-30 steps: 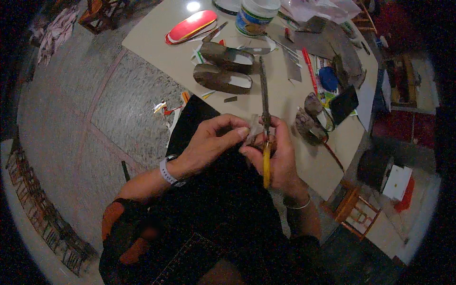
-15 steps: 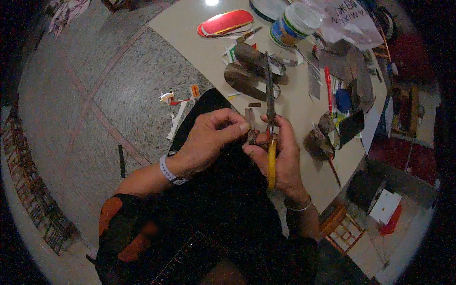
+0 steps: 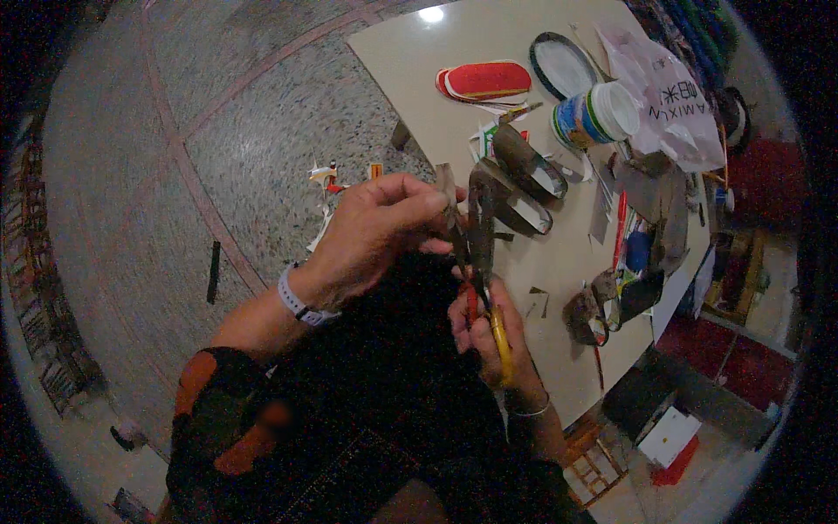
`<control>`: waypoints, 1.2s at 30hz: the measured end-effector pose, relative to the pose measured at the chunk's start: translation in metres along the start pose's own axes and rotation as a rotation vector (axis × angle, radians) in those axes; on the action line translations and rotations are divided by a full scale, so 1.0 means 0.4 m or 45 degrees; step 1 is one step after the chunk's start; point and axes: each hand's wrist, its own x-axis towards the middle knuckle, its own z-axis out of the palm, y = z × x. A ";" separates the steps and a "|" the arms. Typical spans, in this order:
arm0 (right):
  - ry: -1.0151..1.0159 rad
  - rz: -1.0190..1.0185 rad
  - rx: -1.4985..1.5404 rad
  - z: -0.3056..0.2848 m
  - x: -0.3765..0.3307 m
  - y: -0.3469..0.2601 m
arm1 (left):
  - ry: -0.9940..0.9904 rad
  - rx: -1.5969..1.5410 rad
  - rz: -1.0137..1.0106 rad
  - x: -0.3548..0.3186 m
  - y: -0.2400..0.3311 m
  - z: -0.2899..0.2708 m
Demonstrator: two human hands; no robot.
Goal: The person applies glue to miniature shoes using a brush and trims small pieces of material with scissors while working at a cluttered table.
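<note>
Between the thumb and fingers of my left hand [image 3: 371,223] a narrow grey-brown strip [image 3: 445,182] is pinched, its end sticking up. My right hand [image 3: 517,341] grips a pair of scissors [image 3: 482,231] by its red and yellow handles, fingers in the loops. The blades point away from me and look parted beside the strip; blur hides whether they touch it. Just beyond the blades lie two curved brown pieces like shoe uppers, one farther [image 3: 522,155] and one nearer [image 3: 517,210]. A small scrap [image 3: 539,299] lies right of my right hand.
On the pale table [image 3: 410,65] are red sole-shaped pieces [image 3: 489,80], a white-lidded jar [image 3: 580,120], a round dark-rimmed lid [image 3: 560,65], a plastic bag [image 3: 668,105], a red pen [image 3: 621,218] and a brown looped piece [image 3: 587,316]. A dark strip [image 3: 214,272] lies on the speckled floor.
The view has turned, so the table things sit farther right and lower. The scissors, upright and apparently closed before, now have blurred, parted blades nearer the strip in my left hand.
</note>
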 end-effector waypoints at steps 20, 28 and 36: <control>-0.028 0.047 -0.401 0.021 0.031 -0.001 | 0.132 0.135 0.050 0.008 0.011 -0.041; -0.035 0.056 -0.425 0.023 0.040 -0.018 | 0.099 0.047 0.001 0.013 0.019 -0.056; -0.033 0.078 -0.468 0.022 0.050 -0.019 | 0.138 0.086 0.058 0.020 0.016 -0.065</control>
